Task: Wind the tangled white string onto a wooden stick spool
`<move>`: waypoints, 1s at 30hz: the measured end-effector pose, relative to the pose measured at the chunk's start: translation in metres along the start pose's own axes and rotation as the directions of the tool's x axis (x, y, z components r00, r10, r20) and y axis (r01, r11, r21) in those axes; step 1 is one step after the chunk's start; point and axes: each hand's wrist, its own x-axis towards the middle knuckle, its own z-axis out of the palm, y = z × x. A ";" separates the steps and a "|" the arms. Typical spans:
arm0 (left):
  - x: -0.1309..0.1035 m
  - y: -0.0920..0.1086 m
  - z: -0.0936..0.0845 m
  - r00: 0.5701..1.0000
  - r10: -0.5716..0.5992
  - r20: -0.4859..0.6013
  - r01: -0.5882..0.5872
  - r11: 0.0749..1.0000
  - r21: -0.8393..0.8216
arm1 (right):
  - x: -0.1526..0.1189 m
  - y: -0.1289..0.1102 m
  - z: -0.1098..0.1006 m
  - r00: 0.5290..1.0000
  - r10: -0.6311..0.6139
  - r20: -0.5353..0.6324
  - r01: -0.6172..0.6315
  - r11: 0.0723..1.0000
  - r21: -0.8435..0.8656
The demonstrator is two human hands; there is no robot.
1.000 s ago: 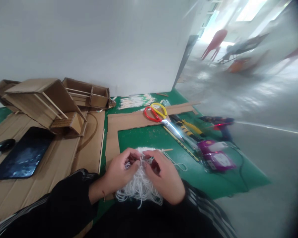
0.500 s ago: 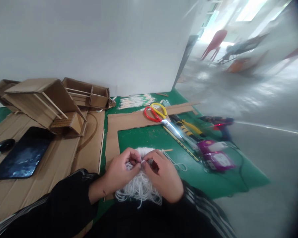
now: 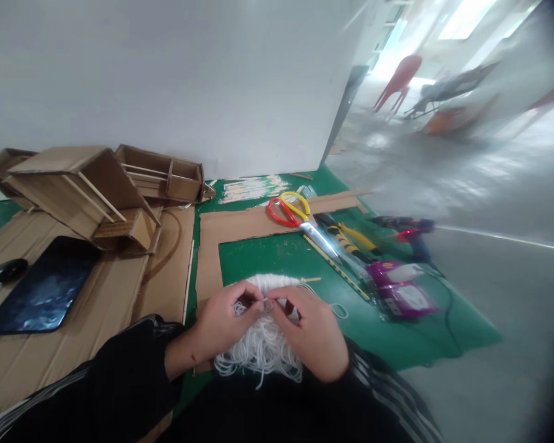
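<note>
A bundle of white cord (image 3: 263,347) hangs in loops toward my lap at the table's near edge. Behind my fingers, white cord is wound around a thin wooden stick (image 3: 312,279), whose right end sticks out. My left hand (image 3: 226,317) is closed, thumb and forefinger pinching a bit of the cord above the loops. Close against it, my right hand (image 3: 311,329) pinches the cord too, its fingertips meeting those of the left. The exact spot between the fingertips is too small to make out. A loose cord end curls on the green table beyond my right hand.
Red-and-yellow-handled scissors (image 3: 323,240) lie across a cardboard strip (image 3: 244,226). Farther right are yellow-handled pliers (image 3: 360,239), a purple packet (image 3: 401,289) and a blurred glue gun (image 3: 410,234). Cardboard boxes (image 3: 78,184) and a black tablet (image 3: 41,286) occupy the left, before a white wall.
My right hand has shifted slightly right and down and turned a little, uncovering more of the wound cord behind it. My left hand stays nearly in place.
</note>
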 end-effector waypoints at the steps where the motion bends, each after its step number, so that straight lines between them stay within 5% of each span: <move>1: 0.000 0.001 0.000 1.000 -0.003 -0.006 0.003 1.000 0.011 | 0.000 0.000 -0.001 1.000 -0.017 -0.007 0.017 1.000 -0.017; 14: -0.002 0.000 0.000 0.996 -0.030 -0.089 0.041 0.992 0.123 | -0.002 0.006 -0.012 0.997 -0.040 0.067 0.048 0.991 -0.124; 18: -0.002 0.001 -0.001 0.999 -0.001 -0.053 0.005 0.997 0.080 | 0.008 0.026 -0.024 0.993 -0.114 -0.039 0.097 0.948 -0.303; 24: -0.004 0.004 -0.004 1.000 0.018 -0.005 -0.018 0.997 0.069 | 0.021 0.065 -0.036 0.984 -0.099 0.147 0.160 0.855 -0.493; 30: -0.005 0.002 -0.005 0.999 0.044 0.005 -0.044 0.997 0.070 | 0.017 0.079 -0.042 0.977 -0.168 0.133 0.213 0.821 -0.530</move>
